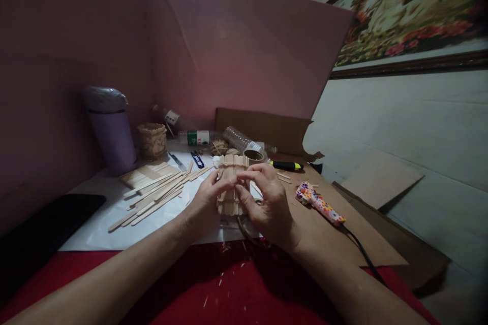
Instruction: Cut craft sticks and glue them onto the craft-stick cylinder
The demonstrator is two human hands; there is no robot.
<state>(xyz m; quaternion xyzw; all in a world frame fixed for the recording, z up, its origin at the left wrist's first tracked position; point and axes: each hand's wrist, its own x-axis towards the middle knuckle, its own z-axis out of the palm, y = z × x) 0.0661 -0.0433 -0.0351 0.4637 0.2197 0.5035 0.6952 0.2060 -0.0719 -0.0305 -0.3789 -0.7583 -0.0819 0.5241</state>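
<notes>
Between my two hands is a small barrel-shaped holder point(230, 198) made of upright popsicle sticks, with twine tied round it near the top and bottom. My left hand point(208, 198) grips its left side, fingers curled round it. My right hand point(269, 200) is bent at its right side, thumb and fingertips pinched against the front sticks; whether a small piece lies between those fingertips I cannot make out. Left of my hands, loose popsicle sticks point(156, 197) are strewn on white paper point(95, 223). A roll of tape point(254, 156) stands just behind the holder.
A glue gun with flowered covering point(320, 204) and its cord lie on cardboard point(366, 236) at right. Behind are a yellow-black cutter point(286, 166), plastic bottles point(244, 139), a twine ball point(219, 147), a knife point(177, 162), a finished-looking pot point(152, 140) and a purple tumbler point(110, 132).
</notes>
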